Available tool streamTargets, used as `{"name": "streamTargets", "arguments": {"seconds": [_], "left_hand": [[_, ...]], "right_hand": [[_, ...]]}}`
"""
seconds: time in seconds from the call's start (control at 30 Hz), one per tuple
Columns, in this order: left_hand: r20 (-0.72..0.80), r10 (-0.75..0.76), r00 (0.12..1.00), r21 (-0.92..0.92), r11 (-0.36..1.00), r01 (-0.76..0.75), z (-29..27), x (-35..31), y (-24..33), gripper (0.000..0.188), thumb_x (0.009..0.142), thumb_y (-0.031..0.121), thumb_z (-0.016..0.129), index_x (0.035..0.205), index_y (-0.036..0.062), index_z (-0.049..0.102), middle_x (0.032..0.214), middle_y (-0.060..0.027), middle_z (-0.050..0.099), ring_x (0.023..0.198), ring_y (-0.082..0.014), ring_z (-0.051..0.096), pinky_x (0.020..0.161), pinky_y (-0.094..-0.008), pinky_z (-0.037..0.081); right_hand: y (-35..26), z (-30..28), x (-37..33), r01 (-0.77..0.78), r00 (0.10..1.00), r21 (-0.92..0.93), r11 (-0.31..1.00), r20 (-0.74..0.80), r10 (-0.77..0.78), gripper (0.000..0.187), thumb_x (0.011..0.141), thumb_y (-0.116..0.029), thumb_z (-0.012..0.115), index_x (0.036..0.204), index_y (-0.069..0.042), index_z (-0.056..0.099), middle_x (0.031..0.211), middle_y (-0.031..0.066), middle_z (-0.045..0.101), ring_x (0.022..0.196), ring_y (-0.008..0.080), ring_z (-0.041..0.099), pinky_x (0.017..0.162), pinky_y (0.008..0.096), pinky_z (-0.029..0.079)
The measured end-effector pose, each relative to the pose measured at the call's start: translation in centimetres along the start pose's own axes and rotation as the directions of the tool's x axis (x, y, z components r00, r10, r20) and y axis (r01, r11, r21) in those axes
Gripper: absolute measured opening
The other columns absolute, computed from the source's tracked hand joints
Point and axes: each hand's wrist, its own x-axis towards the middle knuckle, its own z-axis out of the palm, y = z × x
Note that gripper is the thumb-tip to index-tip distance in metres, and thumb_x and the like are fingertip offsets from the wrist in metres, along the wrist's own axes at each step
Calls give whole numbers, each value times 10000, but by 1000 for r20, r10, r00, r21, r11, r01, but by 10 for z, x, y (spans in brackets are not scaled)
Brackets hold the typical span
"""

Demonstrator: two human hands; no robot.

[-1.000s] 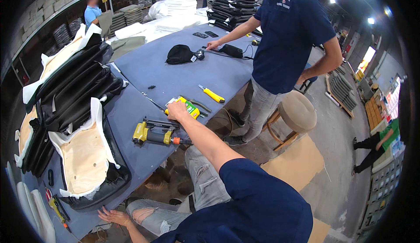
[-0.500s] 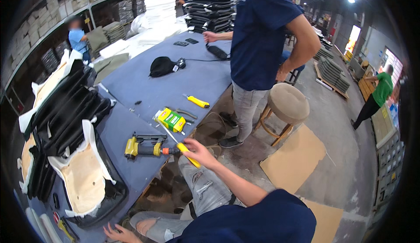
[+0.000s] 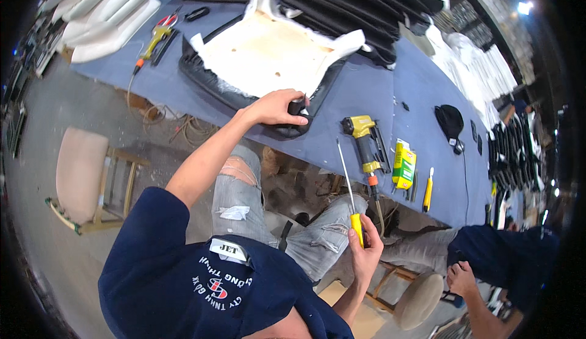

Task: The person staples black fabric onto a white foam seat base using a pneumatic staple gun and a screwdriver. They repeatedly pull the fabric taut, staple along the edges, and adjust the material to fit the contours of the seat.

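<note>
My left hand [image 3: 278, 108] grips the near right corner of a black-covered chair seat [image 3: 259, 52], fingers curled over its dark edge. The seat lies upside down, with pale wood and ragged white lining showing on its underside. My right hand [image 3: 365, 244] is wrapped round the yellow handle of a screwdriver [image 3: 345, 168], its long thin blade pointing up toward the table and away from the seat. Beyond the blade rests a yellow-and-black staple gun [image 3: 364, 143], with an orange fitting at its hose end.
Right of the staple gun on the blue table [image 3: 415, 104] lie a yellow-green packet [image 3: 404, 165] and a yellow-handled tool [image 3: 428, 190]. Another air tool [image 3: 157, 38] lies at left. Black covered seats [image 3: 348, 9] are stacked behind. A co-worker [image 3: 488, 266] is at right, beside a stool [image 3: 419, 300].
The view has swung left toward the seat. My left hand, open and low before, now holds the seat's corner. The screwdriver stays in my right hand, now drawn back from the packet.
</note>
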Motion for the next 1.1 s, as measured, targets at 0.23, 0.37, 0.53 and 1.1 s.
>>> {"name": "streamTargets", "arguments": {"seconds": [0.23, 0.37, 0.53, 1.1], "left_hand": [[71, 26, 997, -347, 938, 1, -13, -1, -8, 684, 828, 214, 786, 1467, 149, 550, 1000, -51, 600, 849, -167, 494, 822, -325, 452], [82, -2, 997, -378, 925, 33, -14, -8, -18, 670, 802, 96, 685, 1458, 118, 553, 927, -32, 571, 834, -137, 488, 778, -302, 449], [37, -55, 998, -350, 934, 65, -4, -4, -23, 637, 784, 109, 706, 1414, 119, 608, 887, 3, 544, 786, -114, 446, 724, -287, 427], [-99, 39, 994, -283, 957, -66, 1, -3, 2, 544, 737, 44, 625, 1279, 78, 668, 1099, -109, 660, 1007, -251, 625, 923, -325, 484]], "right_hand": [[-62, 23, 41, 158, 967, -361, 919, 244, -70, 359, 908, -89, 766, 1248, 9, 703, 1065, 164, 749, 960, 216, 720, 851, 337, 546], [-75, 40, 75, 341, 909, -452, 824, 383, -166, 340, 893, -108, 768, 1226, -51, 726, 1111, 170, 749, 977, 327, 739, 858, 381, 568], [-111, 29, 109, 532, 819, -537, 655, 523, -236, 339, 900, -193, 743, 1237, -155, 736, 1065, 75, 752, 839, 313, 736, 710, 408, 608], [5, 66, 49, 178, 970, -192, 965, 200, -139, 352, 909, -236, 761, 1239, -115, 743, 1098, 123, 761, 955, 315, 735, 830, 360, 582]]}}
